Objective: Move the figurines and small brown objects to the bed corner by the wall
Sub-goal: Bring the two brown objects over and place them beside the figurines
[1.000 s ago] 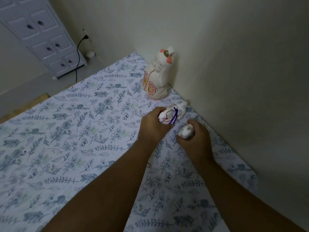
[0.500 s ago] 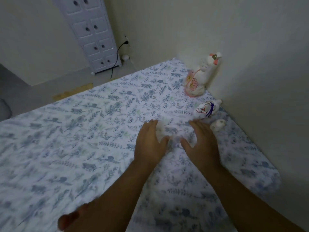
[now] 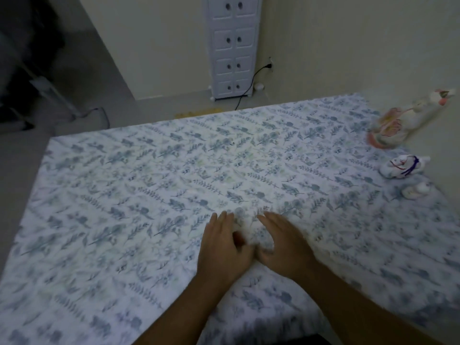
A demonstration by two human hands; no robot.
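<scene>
both hands have pulled back from the corner since a second ago, when each was holding a small figurine by the wall. now they're empty and the figurines sit where they were put. left hand (image 3: 224,247) lies palm down on the bed (image 3: 124,195) with fingers loosely spread, holding nothing. right hand (image 3: 283,245) is just beside it, also flat and open with nothing in it, thumbs nearly touching. a bit of motion blur on both so finger detail is mushy.

moving out to the right, along the wall (image 3: 348,58): the tiny white figurine (image 3: 415,191) is closest to the hands, near the bed's right edge. just past it is the white figurine with red and purple lines (image 3: 404,166), lying on its side. further on, near the corner, is the tall figurine (image 3: 403,123) with a pink flower on it, leaning toward the wall. all three are well apart from the hands. can't see any small brown objects anywhere on the sheet.

beyond the foot of the bed there's a white drawer cabinet (image 3: 232,46) against the far wall, with a black cord (image 3: 249,83) plugged in next to it.
</scene>
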